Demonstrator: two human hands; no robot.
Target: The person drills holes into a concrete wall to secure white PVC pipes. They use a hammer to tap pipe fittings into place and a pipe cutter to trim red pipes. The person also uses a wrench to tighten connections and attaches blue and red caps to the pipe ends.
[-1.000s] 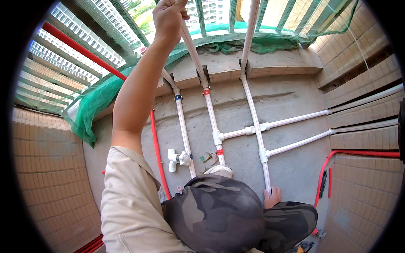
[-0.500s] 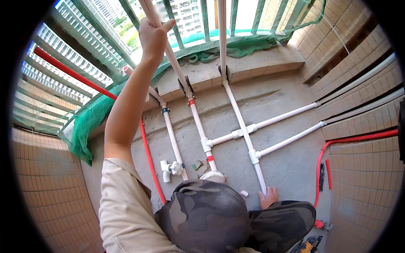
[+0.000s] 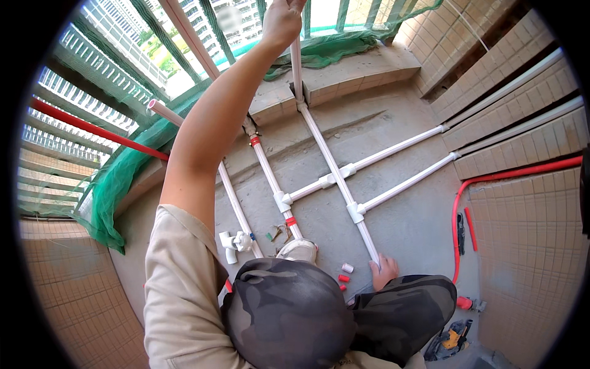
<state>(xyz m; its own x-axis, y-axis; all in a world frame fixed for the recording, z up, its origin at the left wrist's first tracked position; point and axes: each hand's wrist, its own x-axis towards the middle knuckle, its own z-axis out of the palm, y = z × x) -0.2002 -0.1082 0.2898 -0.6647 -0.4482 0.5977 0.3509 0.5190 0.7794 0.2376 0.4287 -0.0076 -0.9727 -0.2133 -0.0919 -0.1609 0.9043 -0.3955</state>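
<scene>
High at the top, my left hand (image 3: 281, 23) is closed on an upright white pipe (image 3: 296, 64), its forearm across the view. My right hand (image 3: 384, 270) is closed on the lower end of the long white pipe (image 3: 332, 163) on the grey floor (image 3: 405, 240), beside my camouflage-clad knee. Tee fittings (image 3: 354, 213) join it and the neighbouring pipe (image 3: 265, 165) to side branches. A white valve fitting (image 3: 239, 242) lies at the left pipe, near a white shoe (image 3: 297, 251). A small white piece (image 3: 347, 268) and small red pieces (image 3: 343, 278) lie left of my right hand.
Red pipes (image 3: 98, 123) run at left and along the right tiled wall (image 3: 528, 264). Green netting (image 3: 114, 209) drapes along the railing and raised ledge (image 3: 344, 77). A black-and-yellow tool (image 3: 453, 339) lies at lower right. Tiled walls stand on both sides.
My left hand has moved from the middle upright pipe to the one on its right. The view has shifted, and small red pieces now show. My right hand stays on the pipe's end.
</scene>
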